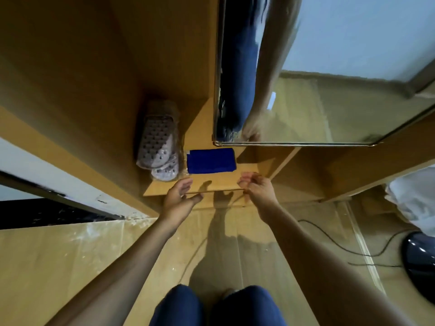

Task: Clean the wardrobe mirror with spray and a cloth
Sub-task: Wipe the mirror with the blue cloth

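Observation:
A folded blue cloth [211, 160] lies flat on the low wooden shelf [219, 182] of the wardrobe, just below the mirror's bottom edge. The wardrobe mirror [329, 90] rises above it and reflects my legs and arm. My left hand [180, 195] hovers at the shelf's front edge, fingers relaxed and spread, holding nothing. My right hand [255, 187] is level with it to the right, fingers loosely curled, also holding nothing. Both hands are a short way in front of the cloth. No spray bottle is in view.
A pair of grey perforated slippers in a clear bag [158, 143] sits left of the cloth. A black cable [341, 248] runs across the floor to a dark rounded object [419, 262] at the right. White cloth [414, 198] hangs at the right edge.

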Tool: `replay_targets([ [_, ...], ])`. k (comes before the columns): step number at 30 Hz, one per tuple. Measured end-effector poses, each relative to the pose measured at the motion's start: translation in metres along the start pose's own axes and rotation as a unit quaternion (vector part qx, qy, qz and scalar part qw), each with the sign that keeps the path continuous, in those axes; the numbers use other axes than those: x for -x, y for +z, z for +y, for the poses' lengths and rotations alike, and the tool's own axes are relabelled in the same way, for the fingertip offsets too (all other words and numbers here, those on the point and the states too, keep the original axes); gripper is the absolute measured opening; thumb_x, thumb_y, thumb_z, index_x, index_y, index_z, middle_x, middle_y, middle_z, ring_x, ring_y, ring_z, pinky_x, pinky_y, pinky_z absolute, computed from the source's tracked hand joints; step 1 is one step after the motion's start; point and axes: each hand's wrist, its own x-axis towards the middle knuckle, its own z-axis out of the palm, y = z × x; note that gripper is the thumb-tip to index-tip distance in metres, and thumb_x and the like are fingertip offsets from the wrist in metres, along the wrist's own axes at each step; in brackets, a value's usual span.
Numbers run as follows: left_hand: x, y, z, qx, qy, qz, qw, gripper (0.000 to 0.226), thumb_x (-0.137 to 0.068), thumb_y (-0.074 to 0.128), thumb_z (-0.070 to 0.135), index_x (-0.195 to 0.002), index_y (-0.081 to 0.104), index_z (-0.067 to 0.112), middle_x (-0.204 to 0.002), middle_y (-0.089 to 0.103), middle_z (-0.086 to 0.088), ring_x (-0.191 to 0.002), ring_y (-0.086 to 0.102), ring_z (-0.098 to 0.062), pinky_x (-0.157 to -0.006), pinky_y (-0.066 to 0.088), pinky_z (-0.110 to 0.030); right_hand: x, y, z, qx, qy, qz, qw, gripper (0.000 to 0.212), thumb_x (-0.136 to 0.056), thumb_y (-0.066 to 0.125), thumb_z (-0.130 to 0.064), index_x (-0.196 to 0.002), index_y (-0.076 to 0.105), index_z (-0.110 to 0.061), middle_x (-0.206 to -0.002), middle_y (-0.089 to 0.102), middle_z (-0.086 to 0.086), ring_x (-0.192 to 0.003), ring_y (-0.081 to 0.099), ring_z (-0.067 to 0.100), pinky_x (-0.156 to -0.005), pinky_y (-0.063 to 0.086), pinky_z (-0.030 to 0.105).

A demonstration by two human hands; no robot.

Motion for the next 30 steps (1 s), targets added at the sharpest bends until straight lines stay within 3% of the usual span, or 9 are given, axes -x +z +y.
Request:
replay_targets([
  [2, -0.027, 0.011, -0.011, -0.008, 0.021, 0.017, 1.000, 0.052, -0.080, 0.075, 0.009, -0.126, 0.054, 0.018, -0.131, 0.056, 0.002, -0.121, 0.049, -0.010, -0.100, 0.039, -0.028, -0.032, 0.000, 0.013, -0.008, -0.001, 0.012, 1.000, 0.024, -0.093, 0.055, 0.001, -0.117, 0.056, -0.002, -0.112, 0.061, 0.008, -0.107, 0.059, 0.020, -0.089, 0.052, 0.027],
  [8, -0.104, 0.035, -0.042, -0.026, 0.070, 0.065, 0.995, 0.057, -0.082, 0.071, 0.006, -0.134, 0.047, 0.014, -0.126, 0.053, 0.002, -0.109, 0.048, -0.009, -0.081, 0.039, -0.014, -0.134, 0.010, 0.055, 0.077, -0.058, 0.062, 0.993, 0.039, -0.087, 0.069, -0.014, -0.124, 0.057, -0.014, -0.122, 0.064, 0.003, -0.110, 0.060, 0.020, -0.100, 0.049, 0.036],
  [11, -0.141, 0.039, -0.060, -0.065, 0.103, 0.087, 0.989, 0.060, -0.083, 0.072, 0.013, -0.136, 0.044, 0.017, -0.134, 0.051, 0.002, -0.119, 0.048, -0.013, -0.094, 0.043, -0.024, -0.175, 0.019, 0.073, 0.077, -0.083, 0.060, 0.992, 0.043, -0.083, 0.073, -0.026, -0.122, 0.056, -0.022, -0.116, 0.064, -0.004, -0.107, 0.061, 0.016, -0.098, 0.051, 0.037],
  [15, -0.173, 0.046, -0.078, -0.094, 0.128, 0.109, 0.981, 0.056, -0.087, 0.069, 0.015, -0.136, 0.043, 0.014, -0.133, 0.052, -0.003, -0.122, 0.050, -0.019, -0.089, 0.040, -0.024, -0.212, 0.030, 0.092, 0.093, -0.112, 0.103, 0.984, 0.038, -0.082, 0.073, -0.034, -0.115, 0.055, -0.032, -0.099, 0.059, -0.014, -0.104, 0.060, 0.017, -0.095, 0.053, 0.041],
  [20, -0.196, 0.052, -0.085, -0.110, 0.129, 0.112, 0.979, 0.061, -0.089, 0.067, 0.019, -0.141, 0.036, 0.012, -0.137, 0.051, -0.006, -0.125, 0.050, -0.025, -0.093, 0.040, -0.026, -0.229, 0.040, 0.099, 0.110, -0.128, 0.112, 0.979, 0.031, -0.086, 0.069, -0.036, -0.105, 0.044, -0.031, -0.103, 0.058, -0.006, -0.103, 0.059, 0.021, -0.096, 0.051, 0.044],
  [26, -0.203, 0.051, -0.084, -0.071, 0.104, 0.123, 0.984, 0.068, -0.083, 0.073, 0.012, -0.139, 0.035, 0.016, -0.136, 0.050, -0.006, -0.123, 0.050, -0.027, -0.099, 0.046, -0.036, -0.235, 0.045, 0.094, 0.127, -0.110, 0.124, 0.978, 0.034, -0.083, 0.074, -0.031, -0.101, 0.046, -0.020, -0.104, 0.059, 0.001, -0.101, 0.058, 0.025, -0.093, 0.052, 0.045],
  [30, -0.200, 0.046, -0.075, -0.039, 0.083, 0.119, 0.989, 0.079, -0.077, 0.076, 0.004, -0.142, 0.031, 0.016, -0.138, 0.047, -0.007, -0.126, 0.046, -0.026, -0.097, 0.044, -0.034, -0.226, 0.043, 0.087, 0.089, -0.082, 0.084, 0.989, 0.045, -0.080, 0.077, -0.016, -0.109, 0.042, -0.016, -0.109, 0.055, 0.005, -0.105, 0.057, 0.024, -0.094, 0.053, 0.043],
])
